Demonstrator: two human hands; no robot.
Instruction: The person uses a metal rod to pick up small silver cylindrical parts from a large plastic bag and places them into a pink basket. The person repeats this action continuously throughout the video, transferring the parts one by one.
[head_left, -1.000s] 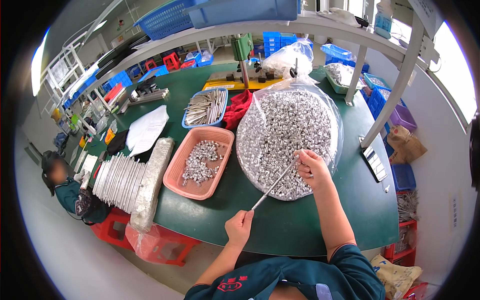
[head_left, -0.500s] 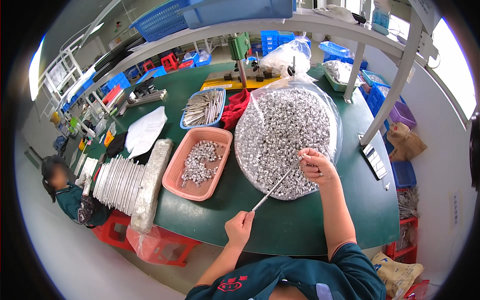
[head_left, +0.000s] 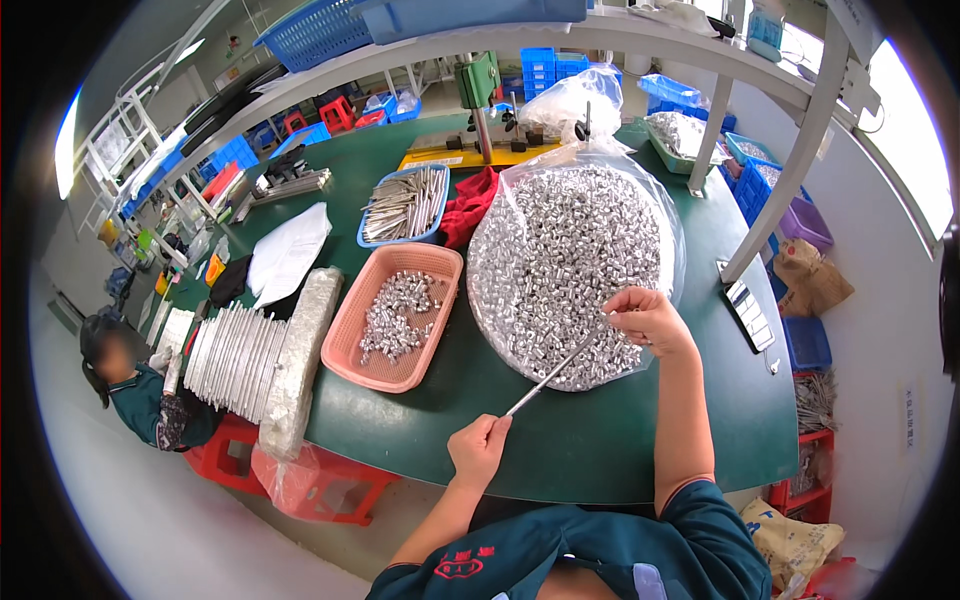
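Observation:
My left hand [head_left: 477,450] is closed around the lower end of a thin silver metal rod [head_left: 550,378], which slants up and away to the right. Beyond the rod's far tip, my right hand [head_left: 652,321] is pinched, with thumb and forefinger together; whatever lies between them is too small to make out. Both the rod's tip and my right hand are over a large round heap of small silver metal sleeves [head_left: 580,235] in a clear plastic bag. Left of that heap, a pink basket [head_left: 340,345] holds more of these small sleeves [head_left: 395,320].
A blue basket of metal rods [head_left: 405,205] stands behind the pink one, beside a red cloth [head_left: 468,205]. Rods are stacked [head_left: 235,360] at the left, near a seated co-worker [head_left: 150,395]. A phone [head_left: 748,315] lies at the right edge. A shelf [head_left: 640,40] spans the back.
My right hand has shifted slightly right and away from the rod's tip, its fingers now more extended. The left hand still grips the rod, nearly in place.

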